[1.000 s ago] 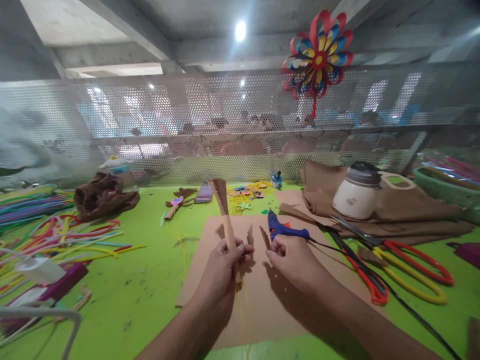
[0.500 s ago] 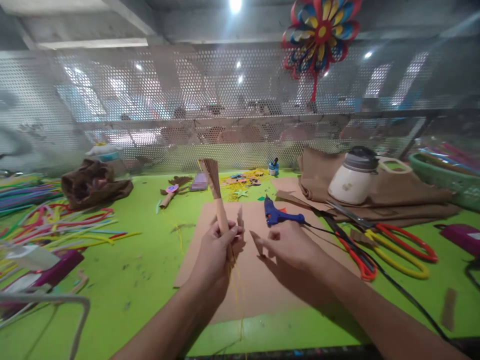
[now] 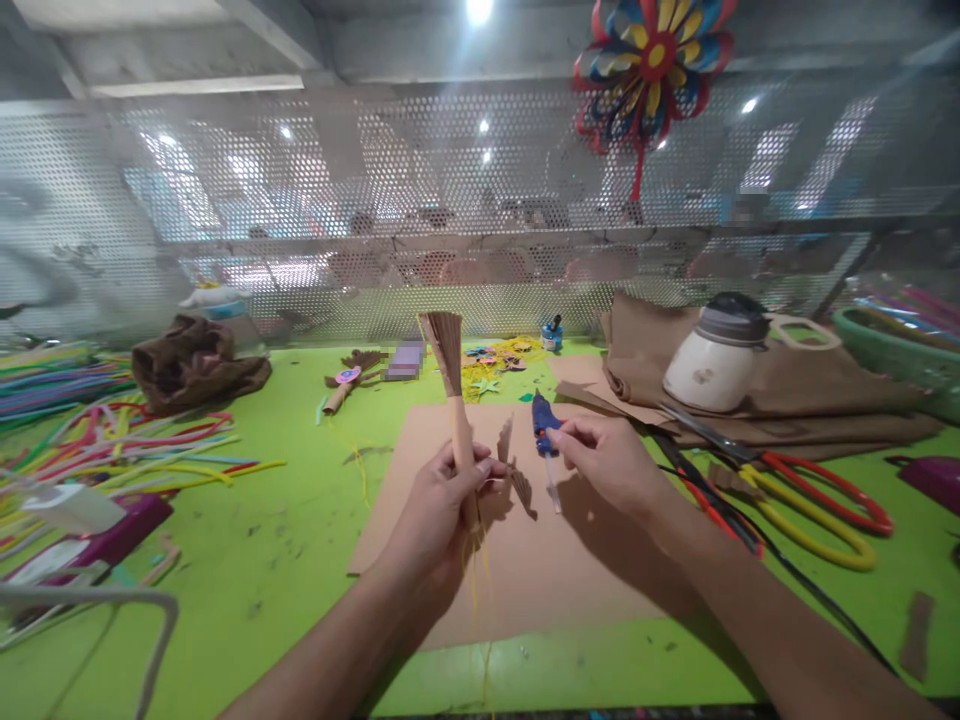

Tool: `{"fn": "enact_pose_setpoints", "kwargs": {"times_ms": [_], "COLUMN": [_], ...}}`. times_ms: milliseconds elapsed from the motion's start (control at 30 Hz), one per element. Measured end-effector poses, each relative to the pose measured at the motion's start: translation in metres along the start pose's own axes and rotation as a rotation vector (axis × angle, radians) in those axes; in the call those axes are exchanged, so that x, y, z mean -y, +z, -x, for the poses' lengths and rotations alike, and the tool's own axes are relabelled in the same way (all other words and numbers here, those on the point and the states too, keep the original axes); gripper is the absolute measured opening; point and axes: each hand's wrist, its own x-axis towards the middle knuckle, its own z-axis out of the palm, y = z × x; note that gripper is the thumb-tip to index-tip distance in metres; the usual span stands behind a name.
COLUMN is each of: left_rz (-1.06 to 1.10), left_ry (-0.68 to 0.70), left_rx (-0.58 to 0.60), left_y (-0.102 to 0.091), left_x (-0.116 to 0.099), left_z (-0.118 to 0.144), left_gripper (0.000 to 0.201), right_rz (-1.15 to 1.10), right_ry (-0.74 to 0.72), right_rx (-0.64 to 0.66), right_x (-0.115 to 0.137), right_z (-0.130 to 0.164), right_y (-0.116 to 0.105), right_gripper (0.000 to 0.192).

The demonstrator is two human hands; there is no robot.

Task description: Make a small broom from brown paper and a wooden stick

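My left hand is closed around a small broom-like paper craft, upright, with a pale wrapped handle and a fringed brown top. Thin yellow strands hang below it. At the fingertips of that hand are brown ridged paper pieces, one pointing up and one slanting down to the right. My right hand has its fingers closed on the handle of a blue hot glue gun, nozzle pointing away from me. A clear glue stick shows at its rear. Beneath both hands lies a tan paper sheet.
Scissors with red and yellow handles lie at right, near a black cable. A white jar stands on folded brown paper. Colourful pipe cleaners spread at left. A perforated screen stands behind the green table.
My right hand has let go of a brown paper piece, now at the left hand's fingers, and taken hold of the glue gun, which has turned. The view shifted slightly.
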Motion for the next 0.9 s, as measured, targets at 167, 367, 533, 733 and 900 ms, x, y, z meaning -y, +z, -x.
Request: {"fn": "enact_pose_setpoints", "kwargs": {"times_ms": [167,367,533,733,900], "left_rz": [0.009,0.022,-0.002,-0.063,-0.136], "left_ry": [-0.028,-0.029,-0.042,-0.092,-0.061], "left_rx": [0.138,0.265,0.223,0.121,0.158], "left_y": [0.000,0.000,0.000,-0.003,-0.008], "left_x": [-0.003,0.001,-0.001,-0.005,-0.004], "left_z": [0.004,0.006,0.004,-0.001,-0.006], "left_gripper": [0.017,0.015,0.015,0.018,0.025], "right_rz": [-0.266,-0.648,-0.784,-0.830,-0.826], "right_ry": [0.129,0.233,0.276,0.248,0.247], "right_rx": [0.186,0.251,0.223,0.217,0.219], "right_x": [0.005,0.011,0.011,0.010,0.009], "right_z": [0.005,0.009,0.008,0.006,0.004], "right_y": [0.010,0.018,0.021,0.020,0.016], "right_gripper": [0.028,0.029,0.028,0.026,0.024]}}
